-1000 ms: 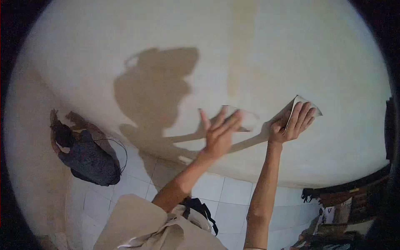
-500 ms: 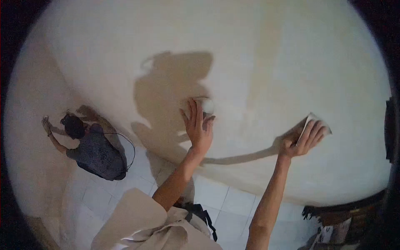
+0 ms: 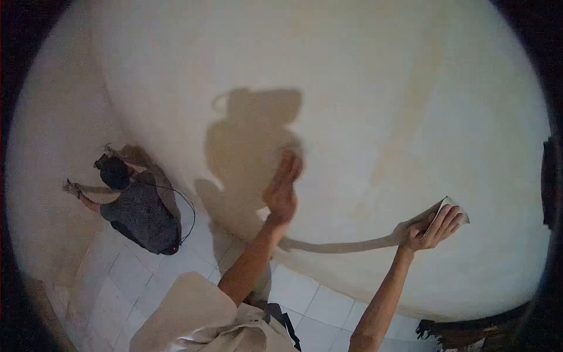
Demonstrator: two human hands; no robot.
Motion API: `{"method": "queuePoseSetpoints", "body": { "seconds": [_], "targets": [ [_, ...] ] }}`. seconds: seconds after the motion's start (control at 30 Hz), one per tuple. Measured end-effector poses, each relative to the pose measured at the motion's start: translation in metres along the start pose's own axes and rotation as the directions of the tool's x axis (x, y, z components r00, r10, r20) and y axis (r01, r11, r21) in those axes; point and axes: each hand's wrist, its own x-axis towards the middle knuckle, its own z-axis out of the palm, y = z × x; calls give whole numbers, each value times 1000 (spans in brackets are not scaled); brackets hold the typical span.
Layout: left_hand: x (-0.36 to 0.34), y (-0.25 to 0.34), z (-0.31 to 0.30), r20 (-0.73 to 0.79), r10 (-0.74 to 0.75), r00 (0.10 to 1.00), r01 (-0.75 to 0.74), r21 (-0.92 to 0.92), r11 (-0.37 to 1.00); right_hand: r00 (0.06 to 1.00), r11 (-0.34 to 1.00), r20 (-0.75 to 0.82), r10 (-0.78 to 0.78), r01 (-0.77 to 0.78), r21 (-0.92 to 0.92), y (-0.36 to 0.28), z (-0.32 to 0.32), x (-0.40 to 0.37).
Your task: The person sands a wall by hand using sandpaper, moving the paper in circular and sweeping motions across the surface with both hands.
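Note:
A pale wall point(image 3: 340, 117) with faint yellowish patches fills most of the view in front of me. My right hand point(image 3: 437, 229) presses a sheet of sandpaper point(image 3: 448, 203) against it on the right side; the sheet is whitish, and its corners stick out beyond my fingers. My left hand point(image 3: 284, 188) is up at the wall near the middle, inside my own shadow. Its fingers point upward but are smeared by motion, so whether anything lies under them cannot be made out.
On the left a co-worker point(image 3: 143, 211) in a dark shirt, with a cable at the back, crouches by the adjoining wall point(image 3: 64, 129), one hand raised to it. White floor tiles point(image 3: 299, 287) run along the wall's foot. A dark, ragged-edged object point(image 3: 469, 331) lies at the lower right.
The view has shifted, with the wall's yellowish band now farther right. Both my hands appear lower in view, the right still on the sandpaper. My left hand has blurred. The co-worker's raised hand is lower.

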Motion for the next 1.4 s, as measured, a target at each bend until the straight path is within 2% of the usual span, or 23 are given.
{"method": "queuePoseSetpoints", "body": {
  "seconds": [0.07, 0.13, 0.27, 0.33, 0.37, 0.43, 0.47, 0.5, 0.53, 0.57, 0.67, 0.77, 0.83, 0.9, 0.93, 1.03, 1.1, 1.13, 1.3, 1.4],
  "targets": [
    [25, 0, -12, -237, -188, 953, 112, -301, 947, 1000, 1000, 28, 11, -11, -5, -1, -2, -1],
    [49, -25, -20, -273, -124, 954, 96, -112, 989, 1000, 1000, 22, 8, -7, -21, -3, -2, 1],
    [109, -16, -24, -299, -166, 940, 112, -187, 976, 999, 999, 44, 12, -10, -31, -14, -6, 7],
    [118, -4, -13, -258, -289, 922, 243, -194, 950, 996, 998, 64, 54, -53, -28, -15, -7, 5],
    [113, 2, -6, -251, -285, 925, 240, -199, 950, 996, 998, 62, 58, -56, -37, -15, -7, 4],
    [92, 20, 11, -95, -75, 993, 43, -304, 952, 994, 995, 55, 98, -97, -15, -17, -6, 4],
    [86, 39, 17, -89, -77, 993, 46, -311, 949, 994, 995, 58, 96, -95, -24, -16, -7, 4],
    [84, 66, 18, 0, 102, 995, -99, -273, 957, 993, 995, 64, 97, -96, -25, -15, -8, 4],
    [85, 91, 18, 94, 275, 957, -246, -245, 938, 993, 995, 71, 98, -97, -24, -15, -8, 4],
    [85, 103, 16, 187, 434, 881, -391, -227, 892, 993, 995, 70, 97, -96, -21, -16, -8, 5],
    [87, 105, 20, 145, 512, 847, -464, -271, 844, 996, 997, 50, 71, -70, -26, -18, -7, 7],
    [101, 87, 6, 205, 526, 825, -464, -285, 839, 992, 993, 66, 110, -107, -55, -16, -8, 5],
    [102, 80, 7, 173, 531, 829, -482, -259, 837, 1000, 1000, 17, -2, 2, -3, -21, -8, 13],
    [98, 82, 9, 169, 470, 866, -442, -181, 879, 1000, 1000, 15, 5, -5, 1, -19, -9, 13],
    [93, 88, 18, 81, 467, 880, -449, -177, 876, 1000, 1000, 22, 7, -7, -2, -19, -10, 13],
    [82, 109, 30, 124, 481, 868, -438, -265, 859, 1000, 1000, 15, -3, 3, -10, -18, -8, 10],
    [78, 131, 37, 138, 512, 848, -457, -301, 837, 994, 996, 60, 90, -88, -33, -19, -8, 8],
    [78, 137, 37, 143, 547, 825, -478, -340, 809, 995, 996, 63, 84, -82, -23, -19, -9, 7],
    [81, 142, 35, 119, 511, 852, -451, -329, 830, 999, 999, 22, 29, -29, -21, -15, -5, 7],
    [83, 139, 37, 102, 515, 851, -468, -297, 833, 997, 997, 28, 76, -76, -8, -19, -7, 8]
  ]
}}
